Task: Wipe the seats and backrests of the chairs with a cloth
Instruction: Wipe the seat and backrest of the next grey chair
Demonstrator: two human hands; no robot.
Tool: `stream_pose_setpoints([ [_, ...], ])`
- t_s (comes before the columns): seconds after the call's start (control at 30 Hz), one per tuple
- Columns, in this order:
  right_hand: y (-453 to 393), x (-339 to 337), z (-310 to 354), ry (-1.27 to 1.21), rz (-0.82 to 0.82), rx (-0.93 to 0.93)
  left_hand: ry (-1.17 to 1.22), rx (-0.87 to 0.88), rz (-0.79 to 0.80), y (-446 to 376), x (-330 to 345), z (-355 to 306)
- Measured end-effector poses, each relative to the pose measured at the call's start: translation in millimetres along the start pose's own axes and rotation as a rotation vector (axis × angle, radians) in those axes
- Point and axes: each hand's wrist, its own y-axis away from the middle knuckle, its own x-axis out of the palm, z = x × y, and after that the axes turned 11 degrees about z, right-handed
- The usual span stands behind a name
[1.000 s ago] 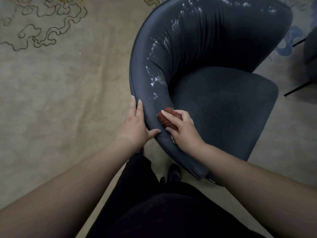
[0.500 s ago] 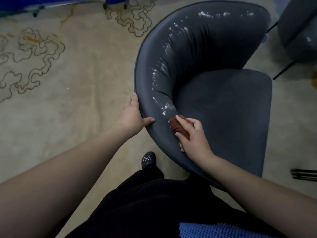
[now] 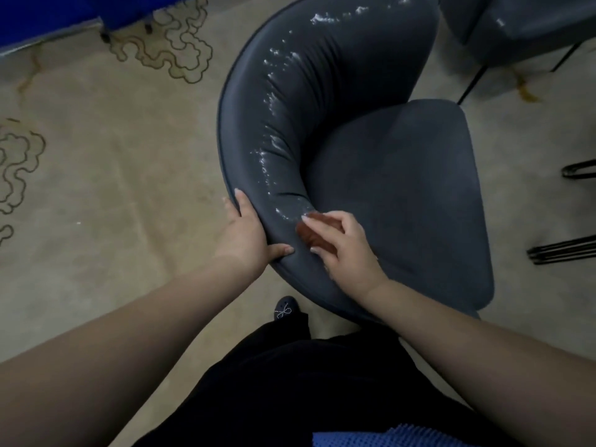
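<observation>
Beige carpet [image 3: 106, 195] with dark looping outline motifs, seen from above; landmark item: one dark grey tub chair [image 3: 396, 201] standing on it.

Right hand [image 3: 346, 250]: fingers curled over a small reddish-brown cloth [image 3: 311, 233], pinning it to the inner face of the chair's curved backrest [image 3: 290, 124], at the near end where backrest meets seat [image 3: 412, 195]. Cloth lies under the fingers and pokes out on the side toward the other hand; only part shows.

Left hand [image 3: 248, 233]: clasps the chair's backrest rim just beside the cloth, thumb hooked over onto the inner face, fingers laid along the outer side. Thumb tip close to the cloth, not touching.

Backrest, inner face: a run of pale glistening specks and streaks from the cloth up along the curve to the chair's far end.

Near the chair's back, toward the viewer: one black shoe [image 3: 285, 309] with a small sparkling bow, black garment [image 3: 322, 388] below it, and a strip of blue textured material [image 3: 380, 438] at the bottom edge.

Beyond the chair's far end: a second dark chair [image 3: 516, 24] on thin black legs, partly out of view. Beside the chair's seat front: black metal legs [image 3: 564, 250] of other furniture. Far from the chair, at the upper left corner: a blue object [image 3: 64, 14] on small feet.
</observation>
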Motion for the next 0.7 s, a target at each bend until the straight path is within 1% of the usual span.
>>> stream_pose_setpoints([
  [0.07,-1.3,0.1,-2.4,-0.022,-0.003,0.016,-0.014,-0.005,0.011,-0.6,-1.2,-1.0],
  [0.17,27.0,1.8,-10.6,0.058,0.004,-0.075,-0.014,0.005,0.019,-1.5,-1.0,-1.7],
  [0.23,30.7,2.3,-11.6,0.084,-0.006,-0.096,-0.035,0.012,0.006,-2.0,-1.1,-0.6],
  [0.3,10.4,3.2,-6.4,0.090,-0.043,-0.080,-0.043,0.023,-0.006,-2.7,-0.6,1.0],
  [0.43,-26.9,7.7,3.8,0.011,-0.079,0.035,-0.048,0.047,-0.030,-2.6,0.7,4.4],
  [0.5,-13.5,8.1,-0.3,0.020,-0.076,0.020,-0.047,0.053,-0.034,-1.9,0.5,4.8],
  [0.6,18.8,8.6,-3.0,0.070,-0.040,-0.053,-0.065,0.046,-0.035,-1.2,0.1,3.7],
  [0.7,-0.9,5.4,2.8,0.066,-0.046,-0.023,-0.076,0.037,-0.029,-1.5,-0.4,1.3],
])
